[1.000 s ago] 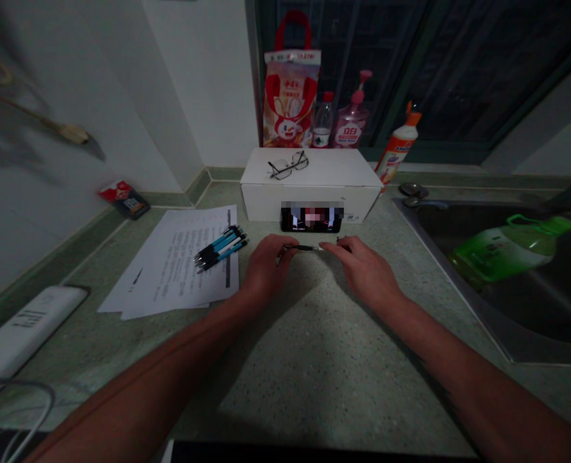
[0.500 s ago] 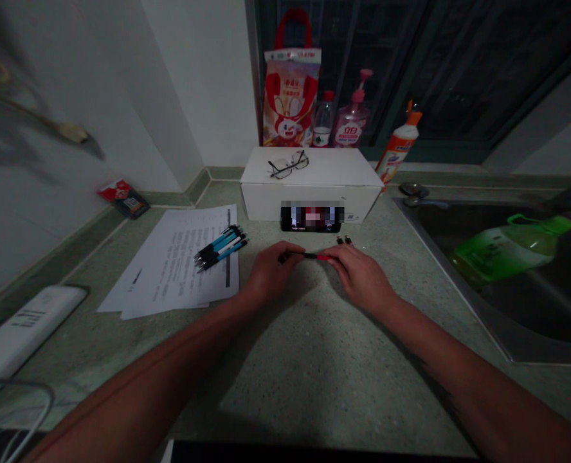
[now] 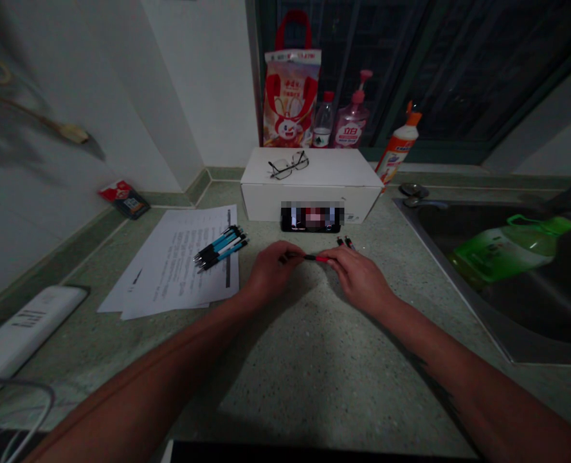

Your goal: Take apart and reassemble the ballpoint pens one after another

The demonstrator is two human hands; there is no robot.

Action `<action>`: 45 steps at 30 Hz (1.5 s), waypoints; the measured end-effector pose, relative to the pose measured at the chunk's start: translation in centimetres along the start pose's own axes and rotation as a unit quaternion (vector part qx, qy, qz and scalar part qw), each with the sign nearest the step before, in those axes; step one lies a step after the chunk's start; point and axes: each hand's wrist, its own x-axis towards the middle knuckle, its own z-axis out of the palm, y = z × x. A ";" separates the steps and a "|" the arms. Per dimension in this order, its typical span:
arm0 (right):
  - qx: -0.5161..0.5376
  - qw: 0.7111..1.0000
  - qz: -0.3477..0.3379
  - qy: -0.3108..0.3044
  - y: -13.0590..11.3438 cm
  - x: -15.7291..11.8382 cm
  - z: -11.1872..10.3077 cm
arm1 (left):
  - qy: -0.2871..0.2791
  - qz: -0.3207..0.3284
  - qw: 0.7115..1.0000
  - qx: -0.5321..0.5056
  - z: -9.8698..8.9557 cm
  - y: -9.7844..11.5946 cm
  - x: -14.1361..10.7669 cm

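Note:
My left hand (image 3: 274,271) is closed in a pinch on the dark end of a thin red-and-black pen (image 3: 316,258). The pen lies level between both hands, a little above or on the counter; I cannot tell which. On its red end my right hand (image 3: 361,275) pinches with thumb and fingers. Just beyond the right fingers, the dark tips of a couple of other pens (image 3: 344,242) stick out, the rest of them hidden by the hand. To the left, several blue-and-black pens (image 3: 221,248) lie bunched on printed sheets of paper (image 3: 170,270).
A phone (image 3: 310,220) leans against a white box (image 3: 309,193) with eyeglasses (image 3: 289,166) on top. Bottles and a red bag (image 3: 292,96) stand behind. At right is a sink (image 3: 488,328) holding a green bottle (image 3: 512,247). A white power strip (image 3: 35,328) lies left.

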 end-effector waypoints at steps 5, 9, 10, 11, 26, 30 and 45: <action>-0.003 1.000 -0.001 -0.002 0.1 -0.1 0.1 | -0.008 -0.030 0.999 -0.029 0.1 -0.1 0.1; -0.001 1.000 0.000 0.001 0.0 0.0 -0.1 | -0.001 -0.026 0.999 -0.031 0.1 0.2 0.1; -0.002 1.000 0.001 0.001 0.0 0.0 -0.1 | -0.004 -0.034 0.999 -0.036 0.1 0.2 0.1; -0.002 1.000 0.001 -0.001 0.0 0.0 -0.2 | -0.007 -0.040 0.998 -0.037 0.1 0.2 0.1; -0.006 1.000 -0.009 0.002 -0.1 0.0 -0.1 | -0.016 -0.021 0.999 -0.037 0.2 -0.2 0.0; -0.002 1.000 -0.007 -0.001 -0.1 0.0 -0.1 | -0.020 -0.021 0.999 -0.040 0.3 -0.3 0.0; 0.005 1.000 -0.010 -0.006 -0.1 0.0 -0.1 | -0.020 -0.023 0.999 -0.025 0.2 0.0 0.0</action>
